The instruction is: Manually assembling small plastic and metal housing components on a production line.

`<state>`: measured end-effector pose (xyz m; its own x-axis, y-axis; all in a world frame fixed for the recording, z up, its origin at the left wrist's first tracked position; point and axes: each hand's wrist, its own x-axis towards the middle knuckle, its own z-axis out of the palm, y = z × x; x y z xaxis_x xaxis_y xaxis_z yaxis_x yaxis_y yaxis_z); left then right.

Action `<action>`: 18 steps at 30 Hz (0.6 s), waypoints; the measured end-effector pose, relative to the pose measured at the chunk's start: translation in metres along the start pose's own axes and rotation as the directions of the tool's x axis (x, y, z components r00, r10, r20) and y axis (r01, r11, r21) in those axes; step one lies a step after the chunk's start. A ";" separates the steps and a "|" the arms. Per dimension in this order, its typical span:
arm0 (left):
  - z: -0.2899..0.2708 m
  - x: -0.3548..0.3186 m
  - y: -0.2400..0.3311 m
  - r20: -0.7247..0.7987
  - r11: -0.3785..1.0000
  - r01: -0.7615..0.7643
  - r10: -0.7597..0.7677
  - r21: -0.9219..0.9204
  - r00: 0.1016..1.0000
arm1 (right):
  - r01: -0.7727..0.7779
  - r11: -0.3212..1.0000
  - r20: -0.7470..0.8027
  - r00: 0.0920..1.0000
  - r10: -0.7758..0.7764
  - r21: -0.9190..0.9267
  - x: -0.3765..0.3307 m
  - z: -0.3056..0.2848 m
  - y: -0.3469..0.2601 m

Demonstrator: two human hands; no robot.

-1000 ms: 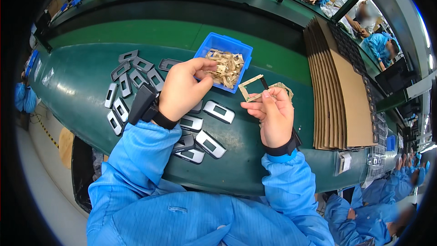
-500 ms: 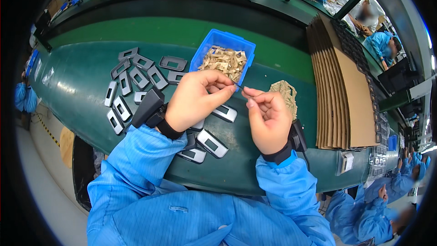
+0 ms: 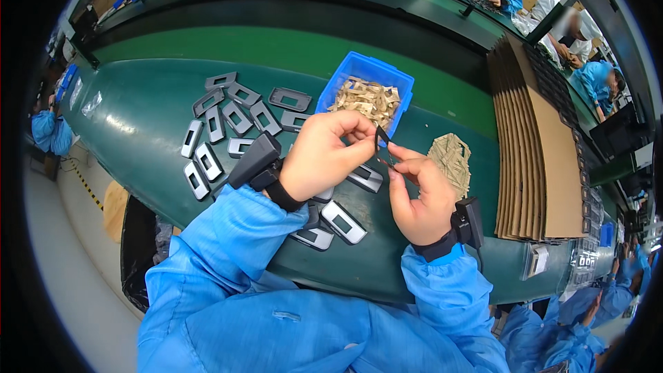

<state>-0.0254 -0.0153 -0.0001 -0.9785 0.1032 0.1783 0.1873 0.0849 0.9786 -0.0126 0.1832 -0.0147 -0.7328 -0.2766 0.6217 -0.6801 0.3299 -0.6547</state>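
Note:
My left hand (image 3: 330,155) and my right hand (image 3: 425,197) meet over the bench, each pinching one side of a small, thin black frame (image 3: 378,144). The frame is tilted, and a gap shows through its middle. Just beyond the fingers stands a blue plastic bin (image 3: 331,91) filled with tan, paper-like strips (image 3: 366,99). Beside my right hand lies a loose pile of similar tan pieces (image 3: 450,166). Several silver-and-black plastic housings with rectangular windows lie under and near my left wrist, among them a silver housing (image 3: 344,222).
More grey housings (image 3: 238,119) lie scattered at the left on the green bench (image 3: 138,117). A row of upright cardboard sheets (image 3: 528,145) stands at the right, near a small clear bag (image 3: 535,260). Other people in blue work beyond the bench and at the lower right.
The black frame has turned from nearly edge-on, so its opening now shows. Both hands remain pinched on it. The whole view has shifted, placing the bench items farther right in the picture.

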 end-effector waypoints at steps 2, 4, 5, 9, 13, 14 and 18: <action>-0.002 0.000 -0.003 -0.003 0.997 -0.056 0.056 -0.060 0.998 | -0.116 0.975 0.010 0.993 0.116 0.189 -0.002 0.004 -0.005; -0.006 0.000 -0.004 0.009 0.992 -0.051 0.052 -0.113 0.999 | -0.298 0.788 0.099 0.951 0.292 0.538 -0.005 0.008 -0.005; -0.008 -0.001 -0.003 0.027 0.983 -0.045 0.050 -0.177 0.998 | -0.317 0.682 0.132 0.941 0.311 0.659 -0.005 0.008 -0.004; -0.015 0.000 -0.008 0.066 0.981 -0.036 0.050 -0.191 0.997 | -0.416 0.523 0.243 0.898 0.367 0.744 -0.004 0.003 -0.002; -0.003 0.009 -0.014 0.071 0.980 -0.049 0.064 -0.192 0.995 | -0.497 0.483 0.303 0.853 0.425 0.721 -0.006 -0.012 -0.001; -0.001 0.010 -0.017 0.051 0.991 -0.095 0.099 -0.092 0.994 | -0.466 0.584 0.273 0.879 0.390 0.665 -0.008 -0.011 0.003; 0.000 0.002 -0.010 0.150 0.550 -0.647 0.689 0.528 0.709 | -0.450 0.728 0.199 0.891 0.409 0.517 -0.006 -0.008 -0.002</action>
<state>-0.0288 -0.0164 -0.0098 -0.5514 0.2807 0.7856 0.7816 0.5030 0.3689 -0.0065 0.1916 -0.0135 -0.9354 -0.2912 0.2005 -0.1781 -0.1016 -0.9787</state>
